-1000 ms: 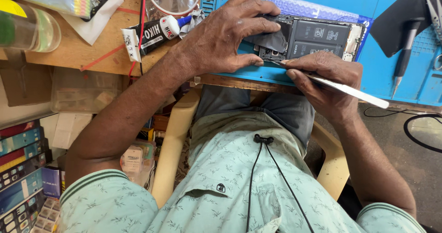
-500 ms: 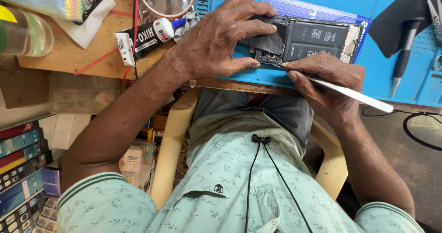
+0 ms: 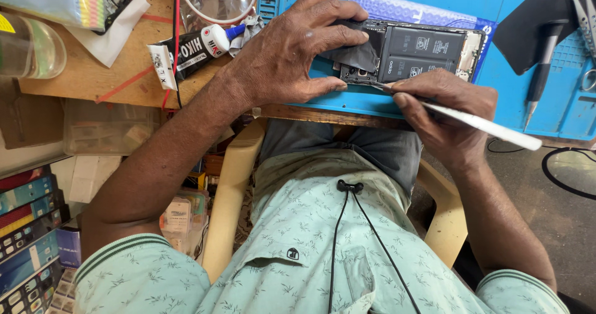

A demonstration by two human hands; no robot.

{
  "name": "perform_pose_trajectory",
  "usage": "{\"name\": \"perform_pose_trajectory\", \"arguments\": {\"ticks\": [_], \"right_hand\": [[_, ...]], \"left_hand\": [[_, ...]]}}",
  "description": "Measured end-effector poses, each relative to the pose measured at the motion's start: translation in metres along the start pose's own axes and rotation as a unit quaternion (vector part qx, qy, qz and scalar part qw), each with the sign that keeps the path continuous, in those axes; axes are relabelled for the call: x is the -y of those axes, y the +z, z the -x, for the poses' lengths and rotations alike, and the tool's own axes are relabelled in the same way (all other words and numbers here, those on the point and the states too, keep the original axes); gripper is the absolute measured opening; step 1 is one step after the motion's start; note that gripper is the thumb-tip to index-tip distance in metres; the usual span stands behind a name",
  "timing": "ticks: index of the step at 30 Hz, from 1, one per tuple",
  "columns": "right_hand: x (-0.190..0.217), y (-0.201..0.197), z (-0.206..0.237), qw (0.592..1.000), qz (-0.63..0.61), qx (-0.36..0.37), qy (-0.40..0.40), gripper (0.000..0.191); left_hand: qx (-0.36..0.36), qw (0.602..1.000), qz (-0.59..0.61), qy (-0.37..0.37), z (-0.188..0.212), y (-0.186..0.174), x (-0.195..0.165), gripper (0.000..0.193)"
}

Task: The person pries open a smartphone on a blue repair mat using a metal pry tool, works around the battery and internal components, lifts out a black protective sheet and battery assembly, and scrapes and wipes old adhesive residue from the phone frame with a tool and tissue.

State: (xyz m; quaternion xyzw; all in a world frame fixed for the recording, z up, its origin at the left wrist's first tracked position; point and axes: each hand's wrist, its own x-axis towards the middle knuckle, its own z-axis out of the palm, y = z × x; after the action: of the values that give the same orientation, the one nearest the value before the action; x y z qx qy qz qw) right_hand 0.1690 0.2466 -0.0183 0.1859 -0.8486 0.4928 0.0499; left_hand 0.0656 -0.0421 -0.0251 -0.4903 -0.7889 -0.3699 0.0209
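Note:
An opened phone (image 3: pixel 428 53) with its black battery exposed lies on a blue work mat (image 3: pixel 347 100) at the bench edge. My left hand (image 3: pixel 292 50) presses down on the phone's left end, fingers spread over a dark cover piece. My right hand (image 3: pixel 444 112) grips a thin white prying tool (image 3: pixel 490 127) like a pen, its tip touching the phone's lower edge near the left end.
A black glue tube with a white cap (image 3: pixel 189 47) lies on the wooden bench left of the mat. A screwdriver (image 3: pixel 540 72) and tweezers (image 3: pixel 580 9) rest at the right on the mat. Small boxes (image 3: pixel 28 227) are stacked at the lower left.
Both hands stay on the phone; the prying tool's tip has shifted only slightly along the phone's lower edge.

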Motion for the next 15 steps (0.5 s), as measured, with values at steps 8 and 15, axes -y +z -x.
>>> {"name": "perform_pose_trajectory", "arguments": {"ticks": [8,15], "right_hand": [[0.002,-0.001,0.001,0.999,0.008,-0.015,0.027,0.007],[0.010,-0.015,-0.017,0.991,-0.012,0.038,0.128,0.015]], "left_hand": [[0.006,1.000,0.007,-0.003,0.001,0.000,0.001,0.069],[0.004,1.000,-0.003,0.005,0.001,0.000,0.003,0.070]]}}
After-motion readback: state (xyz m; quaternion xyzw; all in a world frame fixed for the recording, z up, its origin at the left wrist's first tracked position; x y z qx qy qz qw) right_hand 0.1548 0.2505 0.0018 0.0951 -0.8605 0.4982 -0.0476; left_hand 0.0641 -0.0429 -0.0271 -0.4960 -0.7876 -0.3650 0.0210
